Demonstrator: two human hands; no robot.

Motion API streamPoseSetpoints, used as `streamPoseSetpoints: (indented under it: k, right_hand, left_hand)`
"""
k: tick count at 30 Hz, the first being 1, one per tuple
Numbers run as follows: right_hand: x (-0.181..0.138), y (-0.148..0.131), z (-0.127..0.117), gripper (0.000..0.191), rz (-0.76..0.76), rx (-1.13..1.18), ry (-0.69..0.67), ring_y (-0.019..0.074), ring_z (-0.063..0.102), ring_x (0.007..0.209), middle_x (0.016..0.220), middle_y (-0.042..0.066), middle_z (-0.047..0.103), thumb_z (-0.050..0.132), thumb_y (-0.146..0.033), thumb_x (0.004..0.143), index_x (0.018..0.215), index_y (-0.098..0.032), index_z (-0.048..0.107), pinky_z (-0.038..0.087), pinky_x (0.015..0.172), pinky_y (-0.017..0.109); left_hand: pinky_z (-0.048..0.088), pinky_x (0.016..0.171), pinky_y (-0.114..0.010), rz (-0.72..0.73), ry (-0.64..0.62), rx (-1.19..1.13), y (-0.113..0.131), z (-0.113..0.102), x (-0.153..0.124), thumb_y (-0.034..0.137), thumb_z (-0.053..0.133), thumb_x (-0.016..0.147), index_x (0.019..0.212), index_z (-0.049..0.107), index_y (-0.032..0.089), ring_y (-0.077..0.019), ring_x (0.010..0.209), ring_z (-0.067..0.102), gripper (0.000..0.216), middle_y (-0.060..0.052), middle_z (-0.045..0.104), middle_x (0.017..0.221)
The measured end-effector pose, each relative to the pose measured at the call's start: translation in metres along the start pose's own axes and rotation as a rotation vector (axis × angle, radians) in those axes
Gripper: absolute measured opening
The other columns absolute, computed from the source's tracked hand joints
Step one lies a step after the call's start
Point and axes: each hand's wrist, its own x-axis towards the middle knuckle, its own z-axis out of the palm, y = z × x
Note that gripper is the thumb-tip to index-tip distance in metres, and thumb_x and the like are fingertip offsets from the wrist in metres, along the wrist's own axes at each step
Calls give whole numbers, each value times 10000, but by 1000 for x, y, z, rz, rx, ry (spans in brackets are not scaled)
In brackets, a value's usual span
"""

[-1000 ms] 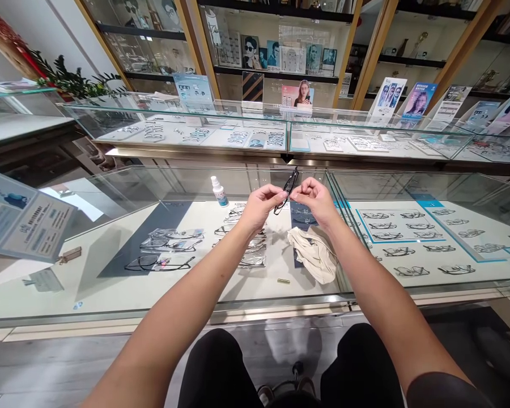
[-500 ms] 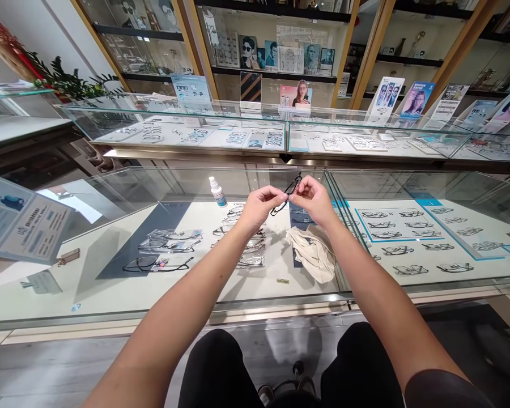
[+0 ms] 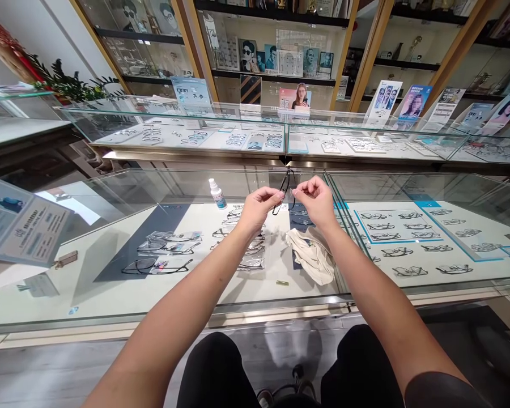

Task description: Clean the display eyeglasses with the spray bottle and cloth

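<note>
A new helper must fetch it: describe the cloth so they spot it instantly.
Start at the nearer glass counter. There, just below the right hand in the picture, find the cloth. It alone is crumpled cream fabric, unlike the small gold-green bar and the white bottle.

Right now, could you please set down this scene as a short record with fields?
Left hand: holding black glasses
Right hand: thumb and forefinger pinched at the glasses' other side
Glasses' position: raised above the glass counter, turned on end
Bottle: white bottle, standing beyond the left forearm
Cloth: cream cloth, crumpled, nearer the person than the right hand
Display: rows of other eyewear under the glass
</note>
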Motion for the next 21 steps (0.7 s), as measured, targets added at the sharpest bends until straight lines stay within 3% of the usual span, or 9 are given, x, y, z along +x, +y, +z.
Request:
streamPoseSetpoints:
  k: [7, 14, 21]
  right_hand:
    - [3, -4, -6, 489, -27, -63, 85, 181, 555, 796, 828, -10, 662, 854, -359, 807, 780, -283, 371, 492, 817, 361]
    - [-2, -17, -3, 301, -172, -235, 123, 195, 563, 814, 840, -1, 643, 744, -305, 910, 800, -282, 465, 474, 845, 371]
    - [-18, -16, 12, 264, -145, -286, -135, 181, 551, 764, 808, -23, 636, 703, -240, 894, 791, -277, 462, 455, 798, 357]
  left_hand:
    - [574, 873, -339, -37, 13, -54, -3, -2, 1, 560, 1073, 576, 824, 794, 183, -141, 787, 674, 530, -30, 747, 815]
    - [484, 697, -290, 8, 69, -19, -5, -6, 4, 545, 1052, 622, 830, 804, 193, -142, 748, 647, 478, -46, 752, 811]
    - [452, 672, -280, 49, 141, -25, -1, -5, 3, 525, 1050, 609, 820, 801, 193, -133, 722, 610, 466, -34, 741, 803]
